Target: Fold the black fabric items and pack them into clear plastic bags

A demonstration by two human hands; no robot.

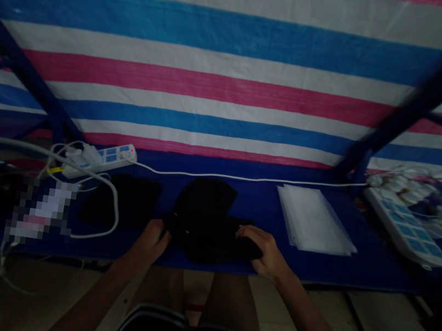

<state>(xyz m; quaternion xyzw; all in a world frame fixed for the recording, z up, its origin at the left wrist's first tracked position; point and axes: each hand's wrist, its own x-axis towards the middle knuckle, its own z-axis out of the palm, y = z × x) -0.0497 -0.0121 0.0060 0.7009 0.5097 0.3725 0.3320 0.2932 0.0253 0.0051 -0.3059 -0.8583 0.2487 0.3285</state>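
Observation:
A black piece of clothing or cloth (207, 213) lies bunched on the blue surface in front of me. It is too dark to tell its exact kind. My left hand (153, 241) grips its left edge with curled fingers. On the opposite side, my right hand (264, 249) is closed on the right end, thumb and fingers pressed together over the fabric. Left of my left hand is another dark cloth (120, 200), lying flat. A stack of clear plastic bags or sheets (316, 221) rests to the right, apart from my right hand.
A white power strip (112, 157) with plugs lies at the back left, and a larger one (411, 227) at the right among tangled cables. A white cable (219, 176) crosses the back of the blue table (245, 169). Blue frame bars and a striped tarp (216, 87) stand behind.

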